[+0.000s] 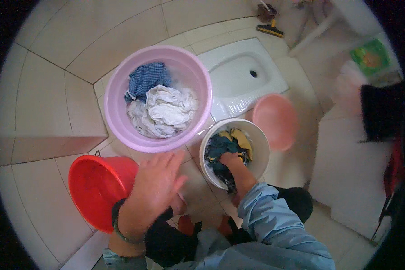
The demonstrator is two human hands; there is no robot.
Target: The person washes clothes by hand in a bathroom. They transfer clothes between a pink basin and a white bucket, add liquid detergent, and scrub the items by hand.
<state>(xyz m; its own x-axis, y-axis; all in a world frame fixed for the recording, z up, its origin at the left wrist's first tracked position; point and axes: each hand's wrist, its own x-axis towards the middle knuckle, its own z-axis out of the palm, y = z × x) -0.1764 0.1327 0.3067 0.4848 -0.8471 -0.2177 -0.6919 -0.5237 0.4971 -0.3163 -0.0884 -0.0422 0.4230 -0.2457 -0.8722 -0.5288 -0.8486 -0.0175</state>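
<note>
My right hand point(231, 160) reaches into a white bucket point(260, 148) and is closed on a wet, dark green garment point(219, 147); its fingertips are buried in the folds. A mustard-yellow cloth point(242, 140) lies against the bucket's far side. My left hand point(159, 177) hovers empty, fingers stretched and slightly blurred, between the red bucket and the white one. Beyond it stands a wide lilac basin point(114, 108) with a blue checked cloth point(149, 78) and crumpled white cloth point(171, 106) inside.
A red bucket point(86, 193) leans at the left beside my forearm. Past the white bucket are a pink basin point(276, 121) and a white squat toilet point(238, 67) set in the tiled floor. A yellow-and-black brush point(270, 31) rests at the far wall. A pale cabinet point(342, 166) borders the right.
</note>
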